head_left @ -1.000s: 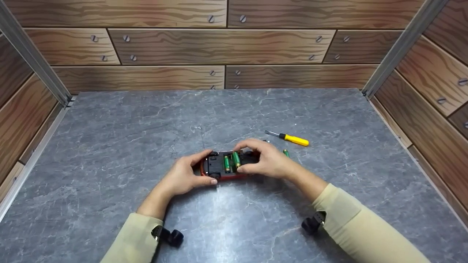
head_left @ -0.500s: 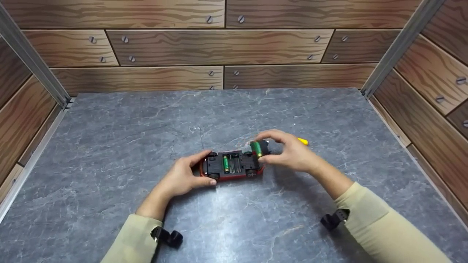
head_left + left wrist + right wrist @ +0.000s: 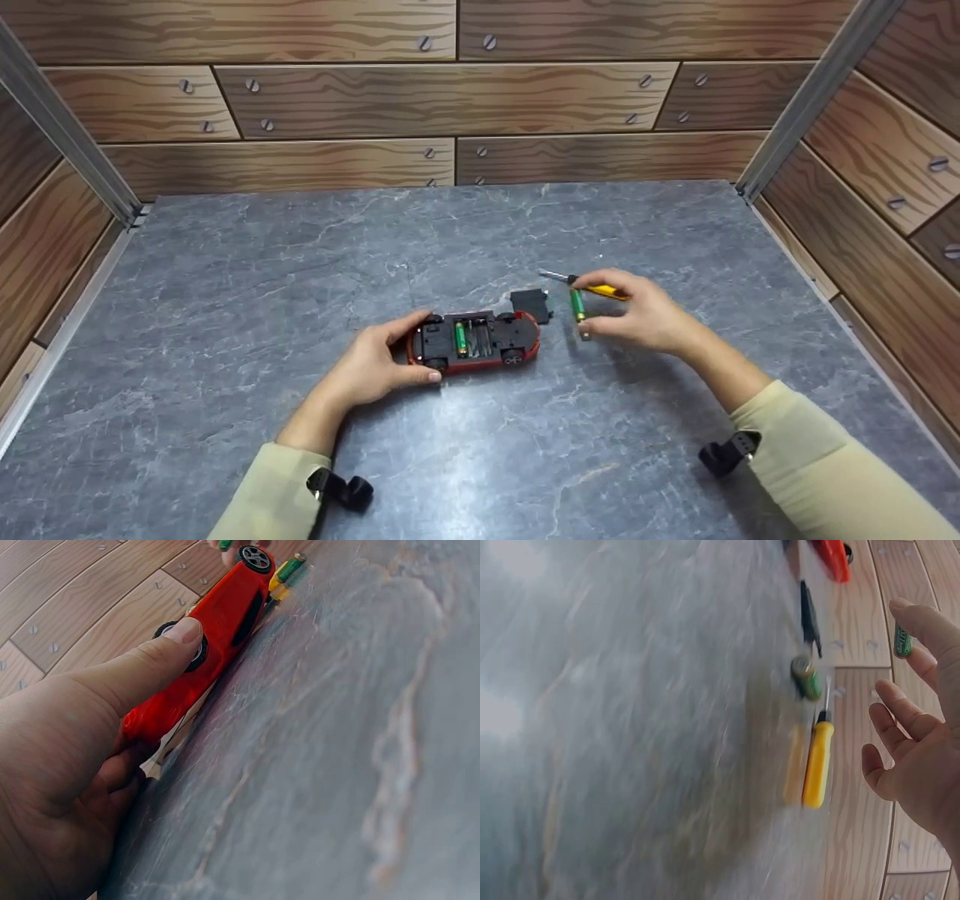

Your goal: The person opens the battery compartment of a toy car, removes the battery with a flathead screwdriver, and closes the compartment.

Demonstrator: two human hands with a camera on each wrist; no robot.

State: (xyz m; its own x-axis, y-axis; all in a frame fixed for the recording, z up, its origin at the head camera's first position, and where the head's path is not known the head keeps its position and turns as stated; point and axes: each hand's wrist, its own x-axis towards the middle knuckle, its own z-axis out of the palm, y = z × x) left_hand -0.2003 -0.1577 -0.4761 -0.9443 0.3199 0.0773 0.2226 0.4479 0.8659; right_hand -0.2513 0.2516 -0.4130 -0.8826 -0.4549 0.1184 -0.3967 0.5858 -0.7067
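Note:
A red toy car [image 3: 515,336] lies upside down on the table, its dark underside and battery compartment facing up. One green battery [image 3: 460,339] sits at the left of that compartment; bare slots show beside it. My left hand [image 3: 373,361] grips the car's left end, thumb on the near side, as the left wrist view also shows. Right of the car, my right hand [image 3: 646,316] pinches a second green battery [image 3: 903,641] between thumb and finger, raised off the table. Below it another green battery [image 3: 805,679] lies on the table.
A black battery cover [image 3: 531,306] lies just beyond the car's right end. Behind the right hand's fingers is a yellow-handled screwdriver [image 3: 819,765], partly covered in the head view. Wood-patterned walls [image 3: 450,97] enclose the grey marbled tabletop [image 3: 300,247].
My right hand has lifted a battery out of the car's compartment and carried it right, past the black cover, to above the loose battery. The left hand keeps holding the car.

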